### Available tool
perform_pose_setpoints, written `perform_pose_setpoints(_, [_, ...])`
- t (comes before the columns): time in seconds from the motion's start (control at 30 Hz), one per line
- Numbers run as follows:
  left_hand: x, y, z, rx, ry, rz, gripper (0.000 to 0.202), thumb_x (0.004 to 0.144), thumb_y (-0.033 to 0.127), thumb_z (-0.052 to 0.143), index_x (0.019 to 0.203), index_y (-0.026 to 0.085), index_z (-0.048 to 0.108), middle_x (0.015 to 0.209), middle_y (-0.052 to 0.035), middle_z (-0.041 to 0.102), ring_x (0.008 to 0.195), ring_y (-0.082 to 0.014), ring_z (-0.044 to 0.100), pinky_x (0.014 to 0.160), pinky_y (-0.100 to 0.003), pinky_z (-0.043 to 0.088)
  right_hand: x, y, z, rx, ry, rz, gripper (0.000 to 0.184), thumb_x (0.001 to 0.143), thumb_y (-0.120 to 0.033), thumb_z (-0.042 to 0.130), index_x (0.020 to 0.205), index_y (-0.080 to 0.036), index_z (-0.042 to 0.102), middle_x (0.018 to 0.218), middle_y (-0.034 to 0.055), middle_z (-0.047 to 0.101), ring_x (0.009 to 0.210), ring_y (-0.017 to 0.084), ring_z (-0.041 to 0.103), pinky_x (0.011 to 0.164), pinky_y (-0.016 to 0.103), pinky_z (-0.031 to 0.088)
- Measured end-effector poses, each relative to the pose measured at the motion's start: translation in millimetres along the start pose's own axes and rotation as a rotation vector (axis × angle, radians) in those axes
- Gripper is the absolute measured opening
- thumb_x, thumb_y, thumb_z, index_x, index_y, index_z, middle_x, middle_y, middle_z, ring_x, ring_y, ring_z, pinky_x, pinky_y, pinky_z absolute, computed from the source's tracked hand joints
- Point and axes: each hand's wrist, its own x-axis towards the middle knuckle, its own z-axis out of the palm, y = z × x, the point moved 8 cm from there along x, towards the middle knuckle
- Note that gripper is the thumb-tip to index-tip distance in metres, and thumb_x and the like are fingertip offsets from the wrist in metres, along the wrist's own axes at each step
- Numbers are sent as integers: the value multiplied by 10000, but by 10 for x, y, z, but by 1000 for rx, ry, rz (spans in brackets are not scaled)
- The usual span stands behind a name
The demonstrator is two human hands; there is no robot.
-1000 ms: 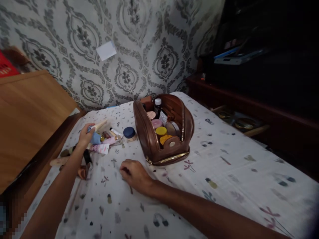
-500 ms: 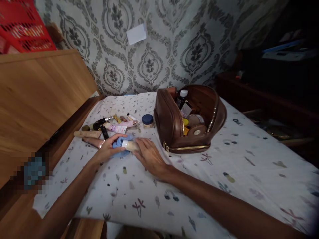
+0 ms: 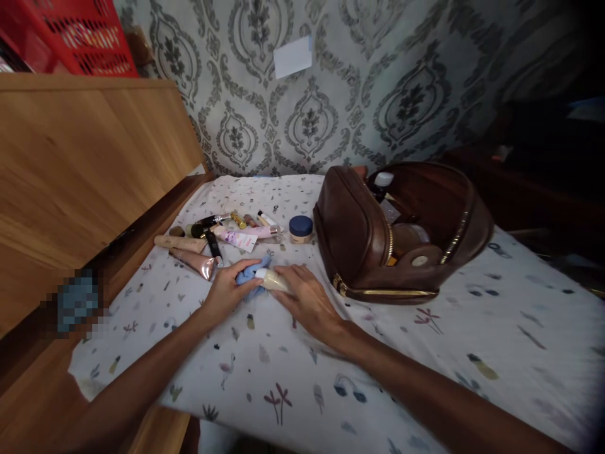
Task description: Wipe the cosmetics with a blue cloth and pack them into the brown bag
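Note:
My left hand (image 3: 228, 291) is closed on a blue cloth (image 3: 254, 279) pressed against a cream tube (image 3: 274, 281). My right hand (image 3: 309, 300) grips that tube from the other side, low over the patterned white sheet (image 3: 293, 372). An open brown cosmetic bag (image 3: 401, 236) stands just to the right, with jars and a white-capped bottle (image 3: 382, 183) inside. Behind my hands lie several loose cosmetics: a pink tube (image 3: 236, 237), a rose-gold tube (image 3: 193, 263) and a blue-lidded jar (image 3: 300, 228).
A wooden board (image 3: 80, 164) runs along the left edge of the sheet. A red crate (image 3: 80, 34) sits at the top left. Patterned wallpaper with a white paper note (image 3: 292, 56) is behind. Dark furniture (image 3: 543, 157) stands at the right.
My left hand brought the blue cloth and the cream tube from the pile toward me. My right hand came up from the sheet and took hold of the tube. The view swung left.

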Motion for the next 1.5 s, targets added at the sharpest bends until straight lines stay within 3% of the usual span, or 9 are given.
perform_pose_setpoints(0.17, [-18,90,-3,140,46,118,262,866,371,690,1059,196,726,1031,-50,774,922,-222,704,835,-316,531,3,27,0,-22,-2,30,312,929,-261,600,1229,-176,620,1142,129,674,1095,309,614,966,489,517])
perform_pose_setpoints(0.33, [-25,111,-31,196,91,127,216,880,396,678,960,195,684,844,-13,729,753,-182,651,694,-280,501,-14,31,-16,10,44,23,324,908,-255,608,1226,-198,615,1148,118,682,1082,309,629,937,488,536])
perform_pose_setpoints(0.6, [-44,272,15,137,60,241,349,945,386,597,1220,174,630,1145,-101,704,1053,-233,654,947,-354,512,-30,50,-130,212,160,47,347,964,-399,545,1238,-191,591,1179,123,700,1092,290,658,949,465,539])
perform_pose_setpoints(0.83, [-8,155,78,56,-14,148,456,963,432,553,1320,151,602,1311,-127,677,1191,-262,629,1041,-368,474,-20,101,-136,280,193,104,415,862,-346,672,1244,-202,596,1192,109,693,1082,275,666,941,441,552])
perform_pose_setpoints(1.0, [2,140,60,13,-9,83,358,951,443,558,1156,164,650,1030,-46,732,915,-194,659,823,-281,504,-11,75,-130,225,186,67,437,812,-260,710,1235,-226,603,1176,94,691,1100,273,656,962,449,549])
perform_pose_setpoints(1.1, [-3,124,35,30,20,52,274,925,449,586,936,179,632,757,30,629,692,-135,557,643,-239,432,-3,66,-127,187,179,54,427,809,-241,699,1225,-233,608,1166,93,692,1096,277,656,959,464,549])
perform_pose_setpoints(1.23, [-11,99,13,44,59,25,300,901,456,608,779,190,543,634,66,482,605,-111,445,569,-232,348,7,59,-121,162,160,58,395,823,-253,669,1212,-214,614,1160,109,694,1085,284,656,946,484,548])
perform_pose_setpoints(1.37, [-31,134,-5,75,101,43,257,897,430,623,820,194,558,676,55,538,639,-124,488,608,-242,379,15,57,-116,196,125,97,376,841,-286,648,1205,-198,617,1164,122,700,1069,288,659,936,478,541])
perform_pose_setpoints(1.5, [-54,220,14,117,98,123,229,919,398,615,1020,193,617,904,-17,669,815,-179,603,754,-287,468,19,63,-132,255,116,157,343,860,-359,637,1167,-207,635,1069,96,726,953,269,679,838,424,553])
